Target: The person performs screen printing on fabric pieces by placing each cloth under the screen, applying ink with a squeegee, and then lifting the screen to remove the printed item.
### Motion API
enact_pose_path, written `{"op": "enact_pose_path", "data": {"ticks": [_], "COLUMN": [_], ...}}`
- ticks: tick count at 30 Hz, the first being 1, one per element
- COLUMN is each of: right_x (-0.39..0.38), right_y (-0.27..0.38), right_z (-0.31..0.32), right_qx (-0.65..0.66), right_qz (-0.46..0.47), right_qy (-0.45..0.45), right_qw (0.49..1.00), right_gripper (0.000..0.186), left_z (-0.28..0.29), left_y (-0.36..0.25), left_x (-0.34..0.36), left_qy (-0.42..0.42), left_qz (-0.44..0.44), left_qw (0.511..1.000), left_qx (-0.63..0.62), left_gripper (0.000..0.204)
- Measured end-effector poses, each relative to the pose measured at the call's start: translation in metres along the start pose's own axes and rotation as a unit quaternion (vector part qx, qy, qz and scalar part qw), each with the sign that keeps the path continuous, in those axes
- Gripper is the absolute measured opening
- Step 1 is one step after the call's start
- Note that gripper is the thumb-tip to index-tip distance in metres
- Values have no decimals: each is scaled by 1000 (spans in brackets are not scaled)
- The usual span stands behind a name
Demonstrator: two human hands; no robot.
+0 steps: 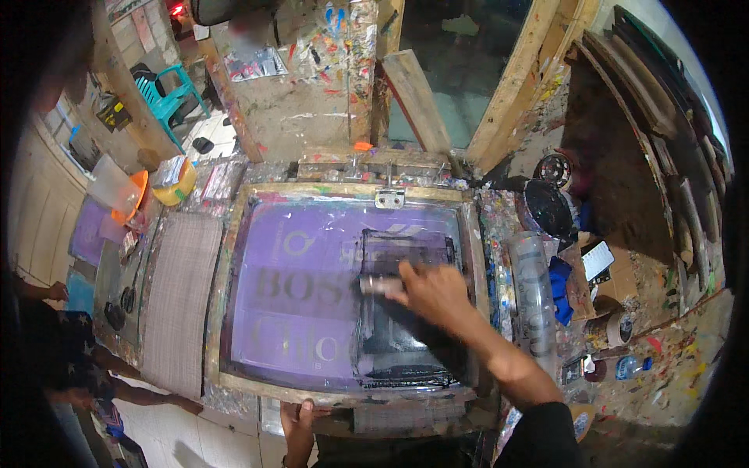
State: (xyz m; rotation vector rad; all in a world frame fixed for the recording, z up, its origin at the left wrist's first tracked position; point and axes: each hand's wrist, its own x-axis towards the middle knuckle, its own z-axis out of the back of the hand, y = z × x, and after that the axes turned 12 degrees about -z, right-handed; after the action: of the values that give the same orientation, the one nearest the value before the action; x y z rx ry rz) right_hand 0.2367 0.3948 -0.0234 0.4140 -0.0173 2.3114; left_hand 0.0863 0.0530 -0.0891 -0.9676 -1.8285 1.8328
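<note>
A purple mesh screen point(281, 234) in a wooden frame lies on the paint-spattered bench, with pale lettering and shapes across it and dark ink spread over its right part. My right hand point(425, 292) is closed on a blurred squeegee point(378, 285) at the inked area. My left hand point(298, 425) grips the near edge of the frame point(277, 385), with its thumb on top and most fingers hidden beneath. A metal hinge clamp point(389, 198) holds the far edge of the frame. A strip of greyish fabric point(175, 304) lies just left of the screen.
A co-worker's hand point(187, 404) and dark sleeve are at the lower left. Tubs point(173, 182), a clear roll point(530, 304), black containers point(546, 210), a phone point(597, 259) and a bottle point(628, 366) surround the screen. Boards point(655, 101) lean at the right; a teal chair point(164, 97) stands behind.
</note>
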Motion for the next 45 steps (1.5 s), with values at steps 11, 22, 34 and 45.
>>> {"op": "enact_pose_path", "data": {"ticks": [11, 22, 34, 45], "right_x": [-134, 9, 117, 151], "right_y": [66, 72, 26, 23], "right_z": [74, 222, 282, 309], "right_qx": [-3, -72, -57, 8], "right_qz": [-16, -84, -42, -151], "right_qy": [73, -263, -252, -176], "right_qw": [997, 959, 965, 973], "right_gripper": [39, 58, 61, 78], "left_z": [-11, -87, -175, 48], "left_y": [17, -161, -40, -107], "left_x": [7, 110, 261, 151], "left_qy": [-5, 47, 241, -252], "left_qz": [-115, -456, -494, -432], "left_qw": [990, 887, 595, 783], "left_qx": [-84, 52, 587, 369], "left_gripper": [26, 43, 52, 40]}}
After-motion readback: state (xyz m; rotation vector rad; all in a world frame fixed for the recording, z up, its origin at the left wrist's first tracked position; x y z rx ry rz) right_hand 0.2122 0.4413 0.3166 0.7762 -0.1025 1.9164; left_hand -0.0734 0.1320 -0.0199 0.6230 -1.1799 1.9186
